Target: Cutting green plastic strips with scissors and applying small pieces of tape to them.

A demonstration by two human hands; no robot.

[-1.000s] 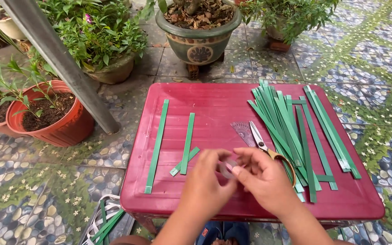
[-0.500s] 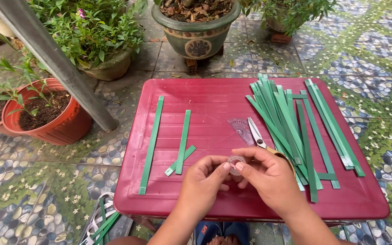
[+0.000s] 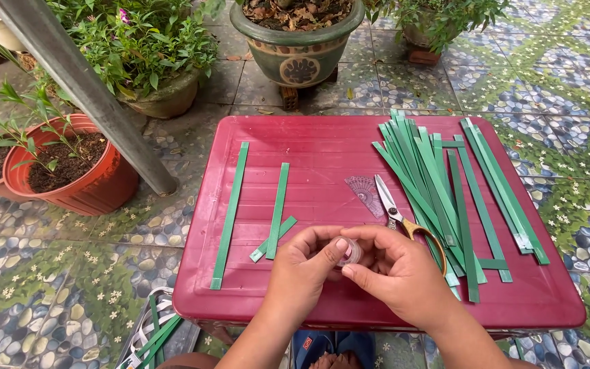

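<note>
Over the near edge of the red desk (image 3: 322, 147), both hands' fingers pinch a small clear tape roll (image 3: 351, 251) between left hand (image 3: 303, 268) and right hand (image 3: 396, 272), scissors (image 3: 396, 210) lying just beyond, within reach

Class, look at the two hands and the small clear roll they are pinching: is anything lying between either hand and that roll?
Nothing visible does. The left hand and the right hand both have fingertips on the small clear roll above the red table. The scissors and the green strips lie off to the right, clear of both hands' grip.
</note>
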